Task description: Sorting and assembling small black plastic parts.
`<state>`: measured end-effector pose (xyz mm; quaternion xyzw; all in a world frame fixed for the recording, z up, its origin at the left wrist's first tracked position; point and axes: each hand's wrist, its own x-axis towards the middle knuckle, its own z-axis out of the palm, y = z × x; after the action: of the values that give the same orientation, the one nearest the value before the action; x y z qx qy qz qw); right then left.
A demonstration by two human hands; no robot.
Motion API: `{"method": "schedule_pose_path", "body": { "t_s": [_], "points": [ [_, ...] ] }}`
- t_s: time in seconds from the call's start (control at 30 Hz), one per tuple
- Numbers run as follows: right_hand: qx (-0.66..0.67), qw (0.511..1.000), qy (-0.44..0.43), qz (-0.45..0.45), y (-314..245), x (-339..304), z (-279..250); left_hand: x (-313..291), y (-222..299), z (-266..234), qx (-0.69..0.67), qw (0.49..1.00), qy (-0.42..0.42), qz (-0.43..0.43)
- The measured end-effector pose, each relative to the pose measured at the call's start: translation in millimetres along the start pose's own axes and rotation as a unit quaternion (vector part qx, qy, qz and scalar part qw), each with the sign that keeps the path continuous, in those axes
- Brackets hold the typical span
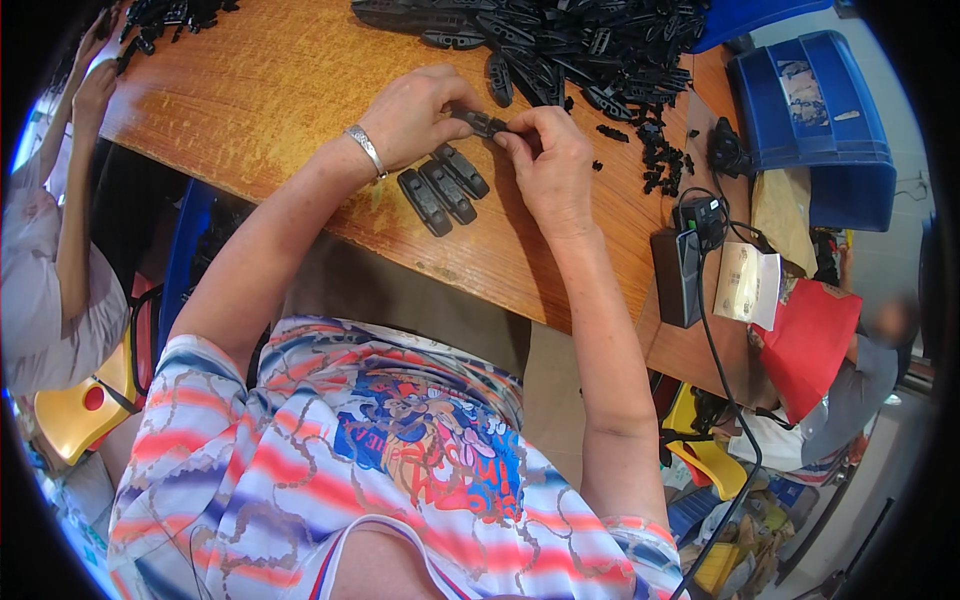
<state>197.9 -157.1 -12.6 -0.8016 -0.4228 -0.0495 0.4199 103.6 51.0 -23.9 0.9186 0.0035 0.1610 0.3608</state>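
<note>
Between my two hands, just above the wooden table (300, 70), is a small black plastic part (480, 123). My left hand (418, 112), with a silver bracelet at the wrist, pinches its left end. The fingertips of my right hand (548, 150) close on its right end, where a smaller black piece seems to sit; its shape is too small to make out. Three elongated black plastic parts (446, 190) lie side by side on the table below my left hand, near the table's front edge.
Beyond my hands spreads a large heap of black plastic parts (540, 40). Small black pieces (665, 160) lie scattered to its right. Blue bins (820, 120), a dark box (677, 278) and a cable (705, 330) are at the right. Another person's hand (95, 90) works at the far left.
</note>
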Motion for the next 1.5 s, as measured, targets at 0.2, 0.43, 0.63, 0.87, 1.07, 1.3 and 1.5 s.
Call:
{"method": "schedule_pose_path", "body": {
  "t_s": [0.2,0.43,0.63,0.87,1.07,1.3,1.5],
  "points": [
    [0.014,0.999,-0.035,0.006,0,-1,-2,0,-2,0,-0.001,1.000,0.001,0.009],
    [0.052,0.998,-0.030,0.007,3,5,-2,1,-6,3,-0.001,0.999,0.012,0.040],
    [0.059,0.997,-0.051,0.030,-3,10,0,2,0,2,-0.002,1.000,-0.013,0.015],
    [0.107,0.988,0.026,0.109,21,-10,-13,1,37,2,-0.029,0.994,-0.036,-0.100],
    [0.147,0.976,0.039,0.157,16,-20,-16,7,31,15,0.036,0.999,0.005,0.032],
    [0.117,0.986,0.029,0.117,11,-26,-8,16,25,7,0.142,0.983,0.007,0.115],
    [0.100,0.992,0.011,0.078,-1,-24,-3,10,20,-2,0.092,0.993,-0.020,0.076]
  ]
}}
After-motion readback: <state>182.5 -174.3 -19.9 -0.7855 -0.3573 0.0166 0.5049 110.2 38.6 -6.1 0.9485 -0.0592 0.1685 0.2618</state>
